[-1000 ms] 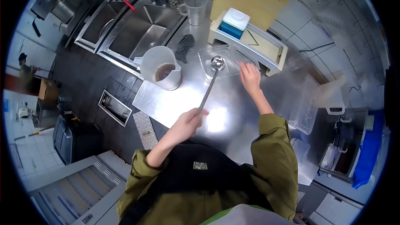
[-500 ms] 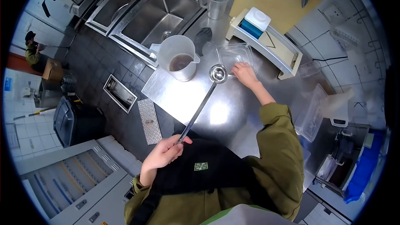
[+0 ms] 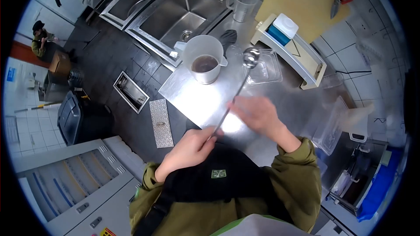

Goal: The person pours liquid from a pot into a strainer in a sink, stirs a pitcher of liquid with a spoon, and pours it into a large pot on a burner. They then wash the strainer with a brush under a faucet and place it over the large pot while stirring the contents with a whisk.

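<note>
In my left hand [image 3: 188, 150] is the lower end of a long-handled metal ladle [image 3: 250, 57], fingers wrapped around it. The ladle slants up and away, its small round bowl over the near left edge of a clear plastic container [image 3: 269, 67] on the steel table. My right hand [image 3: 260, 116], somewhat blurred, has its fingers closed at the middle of the ladle's handle. Left of the ladle's bowl stands a translucent measuring jug [image 3: 202, 50] with brown liquid in the bottom. A dark cloth-like item [image 3: 228, 38] lies beside the jug.
A steel sink [image 3: 175, 17] adjoins the table [image 3: 188, 100] at the far left. Behind are another clear jug [image 3: 243, 6], a cream rack [image 3: 302, 59] and a yellow board [image 3: 297, 0]. Clear plastic bins [image 3: 330, 126] stand right. Another person [image 3: 40, 41] is far left.
My right hand has left the clear container and come back to the ladle's handle. The ladle and my left hand have shifted right, and the camera view has moved slightly.
</note>
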Available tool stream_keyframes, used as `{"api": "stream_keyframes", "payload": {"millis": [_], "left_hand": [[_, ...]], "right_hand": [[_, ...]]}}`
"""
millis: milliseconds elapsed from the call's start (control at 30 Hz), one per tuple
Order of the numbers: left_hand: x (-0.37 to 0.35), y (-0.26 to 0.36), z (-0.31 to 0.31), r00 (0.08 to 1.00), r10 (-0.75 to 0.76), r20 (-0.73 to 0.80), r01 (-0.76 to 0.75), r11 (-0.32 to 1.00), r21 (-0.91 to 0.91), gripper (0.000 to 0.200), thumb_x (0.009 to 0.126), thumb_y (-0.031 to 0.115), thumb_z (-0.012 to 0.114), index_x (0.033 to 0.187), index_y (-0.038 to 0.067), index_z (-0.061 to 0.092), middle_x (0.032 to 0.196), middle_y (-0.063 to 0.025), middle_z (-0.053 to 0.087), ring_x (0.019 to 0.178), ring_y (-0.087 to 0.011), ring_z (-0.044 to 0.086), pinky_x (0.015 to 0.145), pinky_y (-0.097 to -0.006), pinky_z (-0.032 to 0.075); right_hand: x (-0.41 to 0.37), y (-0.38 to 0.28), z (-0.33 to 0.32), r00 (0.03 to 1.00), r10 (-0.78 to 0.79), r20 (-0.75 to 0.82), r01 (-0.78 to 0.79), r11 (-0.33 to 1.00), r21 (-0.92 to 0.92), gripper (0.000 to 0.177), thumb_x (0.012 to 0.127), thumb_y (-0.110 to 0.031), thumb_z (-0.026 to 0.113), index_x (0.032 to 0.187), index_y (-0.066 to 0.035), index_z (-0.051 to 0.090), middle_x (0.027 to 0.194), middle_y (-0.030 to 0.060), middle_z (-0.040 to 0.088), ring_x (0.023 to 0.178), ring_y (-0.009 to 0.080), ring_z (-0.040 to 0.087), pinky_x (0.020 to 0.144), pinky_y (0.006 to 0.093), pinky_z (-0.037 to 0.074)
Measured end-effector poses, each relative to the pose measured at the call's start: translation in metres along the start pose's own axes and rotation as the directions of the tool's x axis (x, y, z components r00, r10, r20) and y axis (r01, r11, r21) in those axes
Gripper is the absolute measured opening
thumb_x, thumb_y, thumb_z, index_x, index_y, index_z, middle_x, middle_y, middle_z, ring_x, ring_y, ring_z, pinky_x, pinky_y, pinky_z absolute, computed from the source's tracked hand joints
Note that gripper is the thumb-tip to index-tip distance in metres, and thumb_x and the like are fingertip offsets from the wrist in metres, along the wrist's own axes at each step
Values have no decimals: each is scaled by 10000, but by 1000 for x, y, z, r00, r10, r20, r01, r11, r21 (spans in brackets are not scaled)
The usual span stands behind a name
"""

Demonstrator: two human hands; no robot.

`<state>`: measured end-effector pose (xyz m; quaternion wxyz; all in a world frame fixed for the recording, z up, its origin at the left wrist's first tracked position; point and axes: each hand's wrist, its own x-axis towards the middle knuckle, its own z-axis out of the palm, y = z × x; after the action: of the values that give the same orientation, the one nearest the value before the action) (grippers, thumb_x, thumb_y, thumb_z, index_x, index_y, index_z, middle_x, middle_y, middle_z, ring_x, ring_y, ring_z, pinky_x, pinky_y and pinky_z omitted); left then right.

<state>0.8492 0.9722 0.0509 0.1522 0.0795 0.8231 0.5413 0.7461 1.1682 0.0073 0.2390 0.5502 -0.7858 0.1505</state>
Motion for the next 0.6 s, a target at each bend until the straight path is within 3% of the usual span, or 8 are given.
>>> {"api": "stream_keyframes", "payload": {"millis": [100,200,233,300,400,467,533,600], "left_hand": [[13,14,-15,989,147,-12,-132,915,381,173,741,60,549,911,29,569,622,-159,530,557,-305,529,483,-340,400],[23,26,-44,920,345,-186,-216,842,495,183,724,55,571,906,29,574,618,-121,534,527,-268,527,489,-318,411],[26,30,-64,893,393,-219,-260,848,461,237,695,62,607,925,16,574,713,-108,561,569,-226,539,517,-289,424],[36,16,-101,732,547,-406,-396,827,400,344,771,255,549,968,-27,555,903,-116,566,707,-175,528,616,-247,421],[66,-41,-146,709,364,-604,-377,920,112,288,887,144,342,995,-34,542,864,-86,588,695,-88,511,652,-215,416],[102,-94,-162,793,161,-587,-280,953,-117,229,877,108,409,1012,-20,543,886,-73,592,700,-78,513,612,-203,419],[126,-139,-169,856,176,-486,-188,982,25,269,850,116,467,1102,32,506,975,-57,574,698,-72,499,585,-195,408],[146,-165,-167,908,189,-375,-215,976,-29,310,840,144,493,1133,44,484,965,-35,563,668,-73,478,580,-194,400]], "right_hand": [[37,-12,-17,969,-78,232,69,997,47,328,647,-78,549,975,-73,555,741,6,466,702,129,484,557,242,395],[64,11,-20,963,-89,254,65,993,103,325,635,-101,554,958,-63,550,688,9,434,666,137,476,506,266,418],[78,21,-25,970,-51,239,8,984,177,270,621,-72,564,890,-46,565,694,23,493,668,153,515,495,266,447],[93,41,-20,999,26,-22,-22,983,183,193,622,-13,571,815,-16,570,704,43,544,593,140,505,471,238,423],[113,52,-28,909,352,-223,-274,908,316,79,690,51,564,764,30,579,743,77,609,521,98,504,462,187,391],[125,44,-29,663,731,-164,-524,609,596,37,790,-23,557,803,3,579,723,48,606,513,59,498,472,177,402],[138,44,-11,549,815,-186,-406,455,793,51,810,-33,544,849,0,549,742,40,593,479,36,444,426,161,356],[147,42,16,476,868,-141,-419,365,831,86,821,-38,531,903,-14,520,743,33,571,470,33,429,408,160,338]]}}
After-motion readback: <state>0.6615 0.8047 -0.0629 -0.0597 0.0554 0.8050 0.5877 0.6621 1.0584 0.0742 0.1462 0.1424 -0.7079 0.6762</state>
